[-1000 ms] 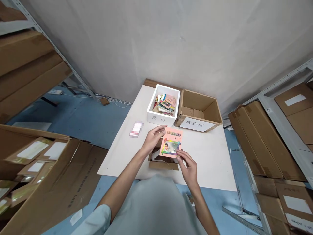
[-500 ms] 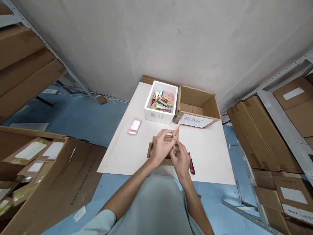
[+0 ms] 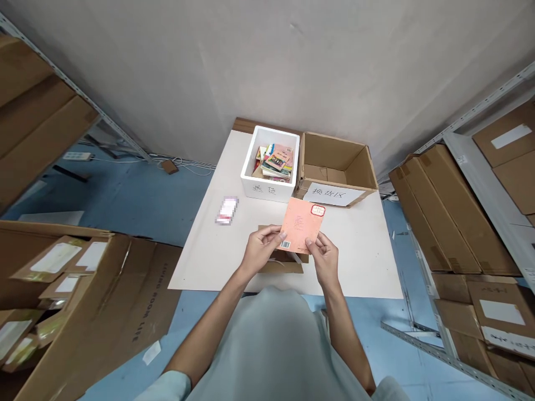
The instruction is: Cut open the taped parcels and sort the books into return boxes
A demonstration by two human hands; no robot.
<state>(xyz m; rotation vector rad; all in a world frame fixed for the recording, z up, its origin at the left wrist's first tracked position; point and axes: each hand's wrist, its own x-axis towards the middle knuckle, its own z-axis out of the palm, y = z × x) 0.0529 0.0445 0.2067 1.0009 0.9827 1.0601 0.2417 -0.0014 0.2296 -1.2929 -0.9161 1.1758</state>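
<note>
A thin salmon-pink booklet with a barcode at its lower left and a red-framed label at its upper right faces me. My left hand pinches its lower left corner, thumb on top. At its lower right edge, my right hand grips it the same way. Under the booklet, partly hidden by it and the hands, stands a small opened cardboard box with something white inside. Behind are a white foam box holding several booklets and a larger cardboard box with a handwritten paper label.
The white table has a blurred-out pink and white item at its left. A big carton of packed parcels stands on the floor to the left. Shelving with cartons rises on the right, and a wall closes off the back.
The booklet, edge-on before, is now turned flat toward me. My hands have moved apart to its two lower corners. The red-and-black tool by my right hand no longer shows.
</note>
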